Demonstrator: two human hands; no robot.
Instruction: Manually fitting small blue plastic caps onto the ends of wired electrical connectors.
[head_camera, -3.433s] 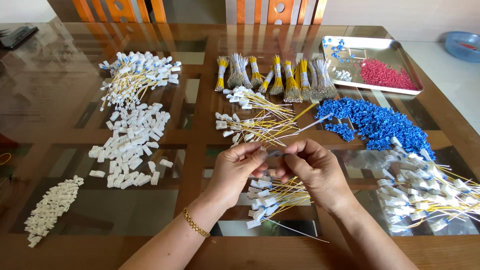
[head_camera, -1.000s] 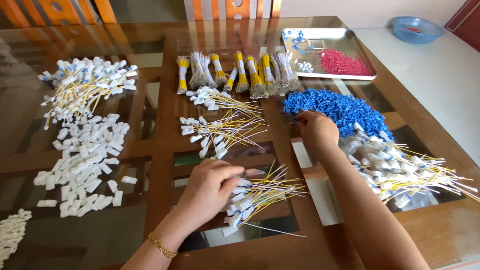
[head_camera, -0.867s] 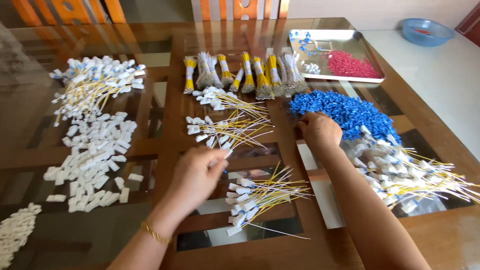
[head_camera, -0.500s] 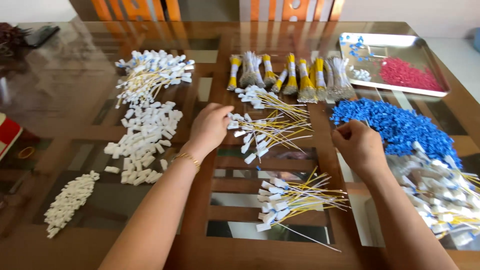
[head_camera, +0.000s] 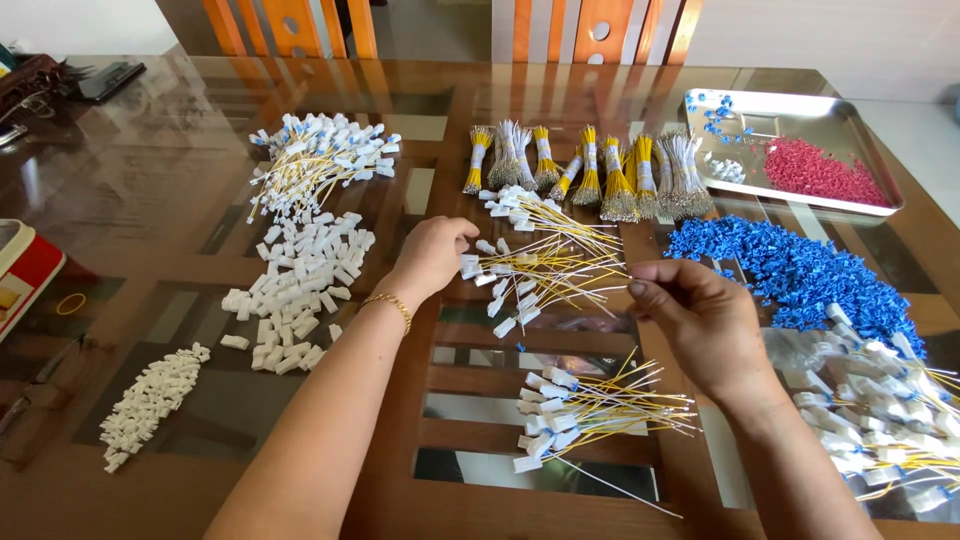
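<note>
Your left hand (head_camera: 432, 252) reaches across the glass-topped desk (head_camera: 150, 170) to the middle bunch of yellow wires with white connectors (head_camera: 540, 268); its fingers are curled onto the connector ends at the bunch's left side, and whether they actually grip one cannot be told. A gold bangle (head_camera: 390, 303) sits on that wrist. Your right hand (head_camera: 700, 320) hovers just past the bare wire tips of the same bunch, thumb and forefinger pinched narrow; if a small part sits between them, it is too small to make out.

Just beyond that bunch lies another like it (head_camera: 530, 208), touching it, and behind that a row of tied wire bundles (head_camera: 590, 170). A third bunch of wired connectors (head_camera: 590, 415) lies near you, between your forearms. To the right of your right hand, close by, spreads the heap of blue connectors (head_camera: 800, 275), with a metal tray (head_camera: 800, 105) holding red pieces (head_camera: 815, 172) behind it and a tangle of finished wires (head_camera: 890, 410) along your right forearm. To the left of your left arm lie a pile of loose white housings (head_camera: 300, 285), more wired pieces (head_camera: 320, 160) behind it, and a small strip of white bits (head_camera: 150, 400) well apart.
</note>
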